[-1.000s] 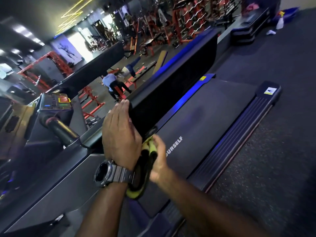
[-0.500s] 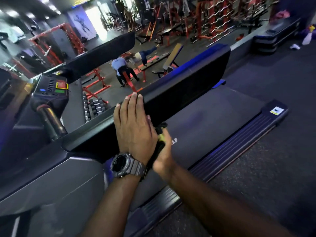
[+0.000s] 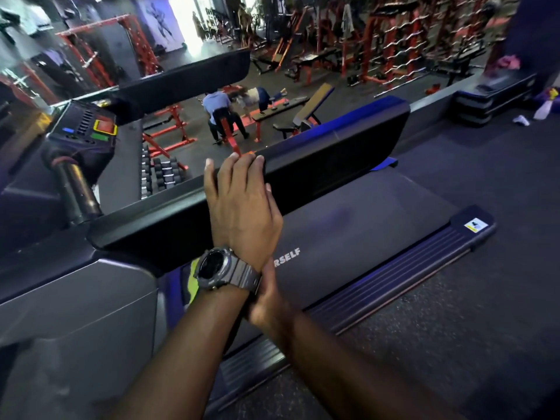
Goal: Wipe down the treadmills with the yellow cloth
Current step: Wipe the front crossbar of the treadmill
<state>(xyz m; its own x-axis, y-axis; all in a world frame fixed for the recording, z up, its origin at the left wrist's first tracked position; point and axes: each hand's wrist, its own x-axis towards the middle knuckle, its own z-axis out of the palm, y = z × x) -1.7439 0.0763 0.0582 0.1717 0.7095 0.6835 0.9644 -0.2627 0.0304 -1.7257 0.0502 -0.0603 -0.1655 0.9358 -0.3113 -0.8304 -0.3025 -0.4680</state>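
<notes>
Wrists were crossed: the right hand (image 3: 266, 301) sat tucked under the watch-bearing wrist, its fingers hidden, so its hold could not be judged, and the yellow cloth (image 3: 191, 286) showed only as a sliver just beyond that wrist. Above, the left hand (image 3: 242, 207) lay with fingers hooked over the side rail (image 3: 327, 159). Wiping blind there risked missed patches or a dropped cloth onto the belt (image 3: 348, 225) beyond.
</notes>
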